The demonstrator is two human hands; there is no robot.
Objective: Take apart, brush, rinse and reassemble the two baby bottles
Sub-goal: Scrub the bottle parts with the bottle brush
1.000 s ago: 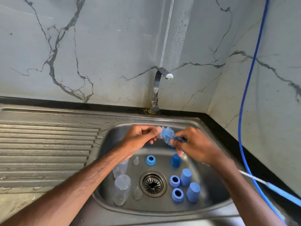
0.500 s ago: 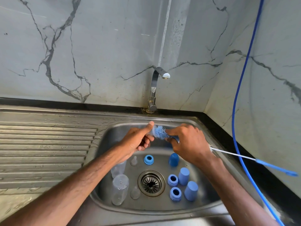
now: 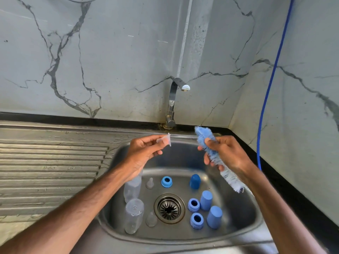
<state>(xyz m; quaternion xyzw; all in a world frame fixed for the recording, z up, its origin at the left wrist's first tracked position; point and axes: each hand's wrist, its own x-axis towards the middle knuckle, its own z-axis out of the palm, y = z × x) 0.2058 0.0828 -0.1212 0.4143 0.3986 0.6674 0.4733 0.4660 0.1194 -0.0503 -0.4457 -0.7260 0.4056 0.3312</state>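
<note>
Head view over the steel sink [image 3: 244,213]. Compared with half a second earlier, the hands have drawn apart: the brush [image 3: 211,149] no longer meets the clear teat [image 3: 165,139], and open room lies between them above the basin's far edge. The left hand [image 3: 145,153] pinches the teat between thumb and fingers, flange toward the tap [image 3: 172,101]. The right hand [image 3: 227,153] is closed around the brush's bristled length, blue tip up, white end slanting toward the basin's right edge. On the basin floor, two clear bottles [image 3: 133,213] lie at the left edge, two more clear teats [image 3: 150,219] just beside them; blue rings [image 3: 194,204] and blue caps [image 3: 214,217] stand right of the drain [image 3: 169,208], one ring and a darker cap near the far wall. The ribbed drainboard [image 3: 49,167] extends left; a blue cable [image 3: 269,85] hangs down the right wall.
</note>
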